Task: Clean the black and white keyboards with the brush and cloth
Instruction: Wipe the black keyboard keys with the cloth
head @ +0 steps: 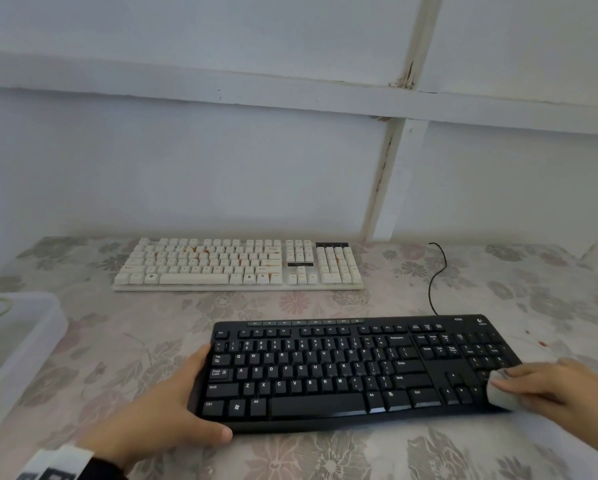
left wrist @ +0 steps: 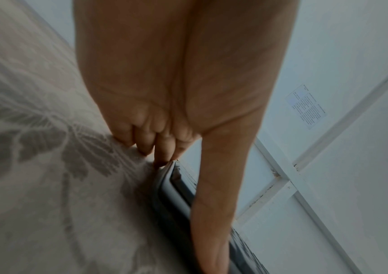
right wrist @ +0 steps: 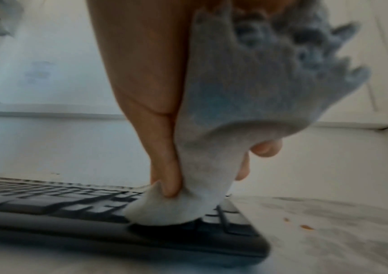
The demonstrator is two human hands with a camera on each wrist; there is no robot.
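Observation:
The black keyboard (head: 359, 368) lies near the front of the table. My left hand (head: 172, 403) grips its left end, thumb along the front edge and fingers curled at the left side (left wrist: 160, 148), against the black keyboard's edge (left wrist: 176, 204). My right hand (head: 554, 386) pinches a grey cloth (head: 502, 391) and presses it on the keys at the right end. In the right wrist view the cloth (right wrist: 211, 157) is bunched between thumb and fingers over the black keyboard (right wrist: 47, 204). The white keyboard (head: 238, 265), with orange stains, lies farther back. I see no brush.
A clear plastic box (head: 20, 341) with something pale green inside stands at the left edge. A black cable (head: 436, 278) runs back from the black keyboard. The floral tablecloth (head: 290, 306) has orange specks (head: 541, 342) at the right. A white wall closes the back.

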